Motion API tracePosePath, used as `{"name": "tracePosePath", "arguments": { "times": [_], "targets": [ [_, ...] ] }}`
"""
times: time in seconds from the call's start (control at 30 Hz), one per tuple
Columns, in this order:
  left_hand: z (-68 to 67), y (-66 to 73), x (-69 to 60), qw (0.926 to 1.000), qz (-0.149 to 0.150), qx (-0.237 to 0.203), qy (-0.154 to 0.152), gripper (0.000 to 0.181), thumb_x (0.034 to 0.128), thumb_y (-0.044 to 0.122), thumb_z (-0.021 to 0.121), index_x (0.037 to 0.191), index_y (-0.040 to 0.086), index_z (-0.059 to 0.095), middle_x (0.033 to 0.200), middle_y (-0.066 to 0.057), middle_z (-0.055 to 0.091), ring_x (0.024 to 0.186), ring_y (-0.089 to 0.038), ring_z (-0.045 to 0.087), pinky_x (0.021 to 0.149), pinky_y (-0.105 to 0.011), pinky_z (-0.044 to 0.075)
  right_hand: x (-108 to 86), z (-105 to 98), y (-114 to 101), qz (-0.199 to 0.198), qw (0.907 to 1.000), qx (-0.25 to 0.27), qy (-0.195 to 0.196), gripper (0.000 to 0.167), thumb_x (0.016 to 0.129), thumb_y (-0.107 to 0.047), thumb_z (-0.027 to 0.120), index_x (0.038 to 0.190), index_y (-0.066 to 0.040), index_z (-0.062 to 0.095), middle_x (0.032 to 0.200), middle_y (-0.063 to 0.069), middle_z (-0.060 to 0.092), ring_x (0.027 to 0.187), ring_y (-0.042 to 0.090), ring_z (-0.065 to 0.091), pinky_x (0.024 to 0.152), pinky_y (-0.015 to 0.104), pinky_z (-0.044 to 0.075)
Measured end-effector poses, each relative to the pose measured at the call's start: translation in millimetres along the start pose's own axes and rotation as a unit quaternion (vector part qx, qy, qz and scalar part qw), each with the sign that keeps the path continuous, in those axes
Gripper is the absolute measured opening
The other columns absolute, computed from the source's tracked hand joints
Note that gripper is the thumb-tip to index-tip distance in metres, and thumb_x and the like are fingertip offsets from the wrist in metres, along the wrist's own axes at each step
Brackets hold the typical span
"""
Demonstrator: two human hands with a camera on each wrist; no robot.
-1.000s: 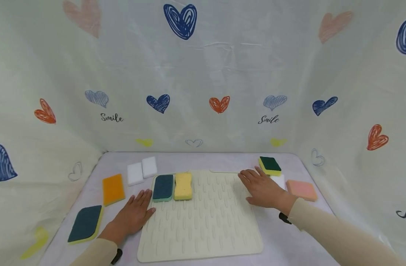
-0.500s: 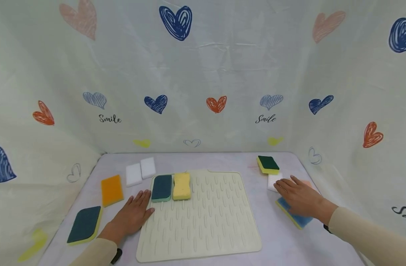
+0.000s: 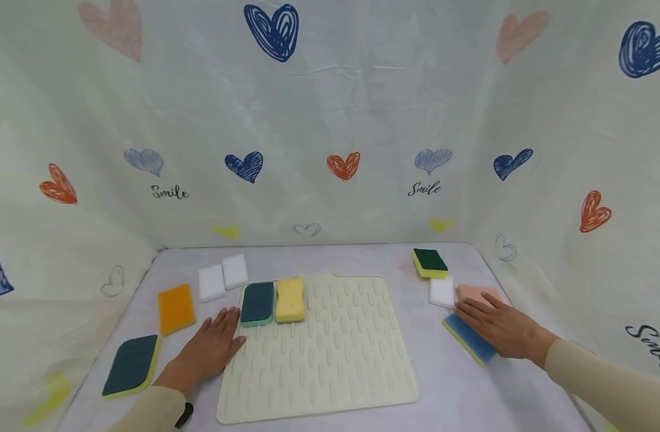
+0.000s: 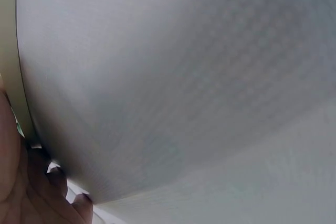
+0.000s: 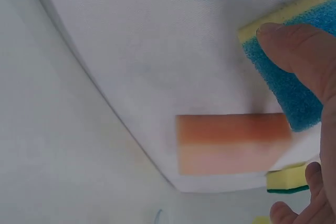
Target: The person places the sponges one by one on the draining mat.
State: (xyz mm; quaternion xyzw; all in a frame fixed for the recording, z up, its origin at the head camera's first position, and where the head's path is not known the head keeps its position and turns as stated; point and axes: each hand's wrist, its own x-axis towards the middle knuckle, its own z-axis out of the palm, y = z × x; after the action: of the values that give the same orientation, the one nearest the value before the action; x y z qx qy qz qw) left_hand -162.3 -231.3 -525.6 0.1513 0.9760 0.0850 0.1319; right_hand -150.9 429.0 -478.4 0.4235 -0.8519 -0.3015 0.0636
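The left hand point(image 3: 206, 348) point(image 4: 39, 198) lies flat, fingers straight, along the left edge of a cream ridged mat point(image 3: 335, 354). On the mat's upper left lie a dark teal sponge point(image 3: 257, 303) and a yellow sponge point(image 3: 290, 300), side by side. Over the right end of a blue-and-yellow sponge point(image 3: 467, 336) point(image 5: 278, 87) is the right hand point(image 3: 505, 330) point(image 5: 328, 82), its fingers extended toward a pink sponge point(image 3: 473, 293) point(image 5: 231, 145). In the right wrist view its thumb is over the blue sponge's yellow edge; contact there is unclear.
Left of the mat lie an orange sponge point(image 3: 176, 309), a large dark teal sponge point(image 3: 130, 366) and two white pads point(image 3: 211, 283) point(image 3: 235, 271). A green-and-yellow sponge point(image 3: 430, 263) and a white pad point(image 3: 441, 292) lie at the right. A heart-printed curtain point(image 3: 384, 120) surrounds the table.
The right hand has moved from the mat's upper right edge rightward and toward the near side, to the blue sponge. The left hand stays by the mat. The head view has shifted slightly.
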Motion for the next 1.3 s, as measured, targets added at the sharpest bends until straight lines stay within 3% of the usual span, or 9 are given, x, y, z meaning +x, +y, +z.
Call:
{"name": "tracePosePath", "arguments": {
  "times": [0.2, 0.5, 0.7, 0.83, 0.93, 1.13, 1.3],
  "targets": [
    [-2.0, 0.2, -2.1, 1.0000, 0.001, -0.002, -0.001, 0.078, 0.1116, 0.045, 0.048, 0.164, -0.007, 0.022, 0.171, -0.029, 0.024, 0.158, -0.050, 0.022, 0.126, -0.070, 0.017, 5.2, -2.0, -0.7, 0.010, 0.9971, 0.047, -0.059, 0.099, 0.073, -0.038, 0.095, 0.154, -0.009, 0.048, 0.158, 0.008, 0.054, 0.144, 0.032, 0.052, 0.113, 0.057, 0.049],
    [-2.4, -0.9, 0.7, 0.9998, 0.005, -0.011, -0.013, 0.079, 0.1124, 0.046, 0.045, 0.165, -0.007, 0.019, 0.172, -0.029, 0.021, 0.159, -0.050, 0.019, 0.126, -0.070, 0.015, 14.1, -0.9, 0.6, 0.034, 0.9822, 0.095, -0.158, 0.107, 0.070, -0.047, 0.094, 0.157, -0.010, 0.045, 0.161, 0.006, 0.050, 0.149, 0.031, 0.046, 0.118, 0.058, 0.042],
    [-2.8, -1.0, 0.4, 0.9997, 0.001, -0.017, -0.016, 0.079, 0.1122, 0.046, 0.046, 0.165, -0.007, 0.019, 0.172, -0.028, 0.020, 0.159, -0.049, 0.018, 0.127, -0.070, 0.014, 20.1, -0.1, 1.1, 0.042, 0.9762, 0.119, -0.177, 0.109, 0.068, -0.045, 0.095, 0.157, -0.008, 0.044, 0.161, 0.008, 0.050, 0.149, 0.032, 0.045, 0.119, 0.060, 0.041],
    [-1.8, -1.8, 0.0, 0.9997, -0.002, -0.013, -0.019, 0.080, 0.1121, 0.046, 0.046, 0.165, -0.006, 0.018, 0.173, -0.027, 0.020, 0.160, -0.049, 0.018, 0.127, -0.070, 0.014, 20.6, -3.8, 0.4, 0.067, 0.9741, 0.141, -0.164, 0.110, 0.067, -0.047, 0.095, 0.154, -0.002, 0.044, 0.159, 0.016, 0.049, 0.146, 0.038, 0.047, 0.116, 0.065, 0.042],
    [-2.0, -2.8, -0.1, 0.9998, -0.003, -0.014, -0.017, 0.079, 0.1121, 0.046, 0.046, 0.165, -0.006, 0.019, 0.173, -0.028, 0.020, 0.160, -0.049, 0.018, 0.127, -0.070, 0.014, 24.1, -6.7, -3.4, 0.110, 0.9701, 0.167, -0.138, 0.108, 0.071, -0.050, 0.090, 0.153, 0.002, 0.042, 0.158, 0.021, 0.046, 0.143, 0.041, 0.048, 0.115, 0.066, 0.043],
    [-1.4, -3.0, 0.3, 0.9998, 0.003, -0.017, -0.013, 0.079, 0.1122, 0.045, 0.046, 0.165, -0.007, 0.019, 0.172, -0.028, 0.020, 0.159, -0.050, 0.019, 0.126, -0.071, 0.015, 36.0, -8.2, -11.2, 0.196, 0.9625, 0.182, -0.044, 0.105, 0.076, -0.053, 0.078, 0.154, 0.007, 0.039, 0.154, 0.027, 0.047, 0.138, 0.043, 0.051, 0.109, 0.061, 0.050],
    [-1.3, -2.0, 0.7, 0.9998, 0.004, -0.018, -0.009, 0.078, 0.1117, 0.045, 0.047, 0.165, -0.007, 0.020, 0.172, -0.028, 0.022, 0.159, -0.050, 0.020, 0.126, -0.071, 0.016, 50.3, -13.1, -7.4, 0.225, 0.9621, 0.151, 0.033, 0.106, 0.075, -0.056, 0.075, 0.151, 0.010, 0.042, 0.145, 0.029, 0.052, 0.130, 0.044, 0.055, 0.103, 0.059, 0.053]
  ]
}}
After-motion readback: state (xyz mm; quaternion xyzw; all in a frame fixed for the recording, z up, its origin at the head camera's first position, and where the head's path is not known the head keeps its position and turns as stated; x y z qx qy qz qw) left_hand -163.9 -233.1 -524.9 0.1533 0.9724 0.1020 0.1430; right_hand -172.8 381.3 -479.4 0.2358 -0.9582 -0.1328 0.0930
